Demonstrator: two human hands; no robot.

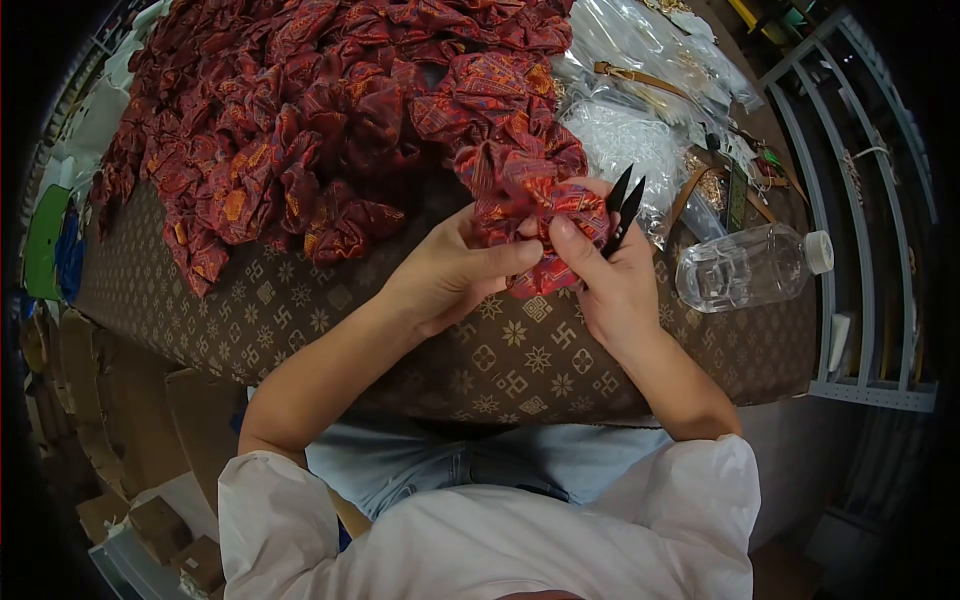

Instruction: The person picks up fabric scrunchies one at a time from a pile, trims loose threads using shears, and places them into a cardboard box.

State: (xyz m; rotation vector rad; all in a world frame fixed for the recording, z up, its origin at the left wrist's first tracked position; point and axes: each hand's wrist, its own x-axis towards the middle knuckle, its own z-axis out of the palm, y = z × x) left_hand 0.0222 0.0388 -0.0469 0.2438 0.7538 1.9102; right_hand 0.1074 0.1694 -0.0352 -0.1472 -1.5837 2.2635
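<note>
I see the left hand (455, 265) and right hand (612, 285) both pinching gathered red fabric (548, 275) above the brown tablecloth (535, 365), where black scissors (625, 208) jutting from the right grip might nick the fabric if that wrist twists.

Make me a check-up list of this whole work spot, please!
Surface: brown patterned cloth, partly covered.
Job's things: bunched red fabric in both hands; red fabric heap beyond; black snips.
Clutter: clear bottle on its side, plastic bags, brown strap, all on the right.
Hands: left hand pinches the fabric; right hand does too, also holding the snips.
Cables: nothing seen.
Surroundings: grey rack right, cardboard lower left.
</note>
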